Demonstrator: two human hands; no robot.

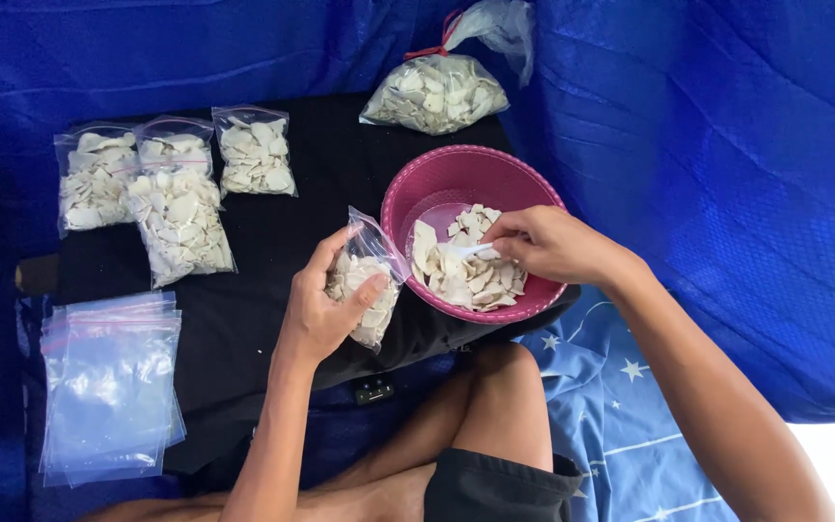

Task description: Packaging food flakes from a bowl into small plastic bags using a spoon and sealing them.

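Observation:
My left hand (326,304) grips a small clear zip bag (367,280), partly filled with pale dried slices and held upright with its mouth toward the bowl. A pink plastic bowl (437,174) to its right holds more of the pale slices (471,275). Over the bowl, my right hand (548,244) pinches a small white spoon (464,251) that rests among the slices.
Several filled small bags (178,217) lie at the left on a black cloth (273,319). A large tied bag of slices (437,92) sits behind the bowl. Empty zip bags (108,387) are stacked at lower left. Blue fabric surrounds everything; my bent knee (495,406) is below the bowl.

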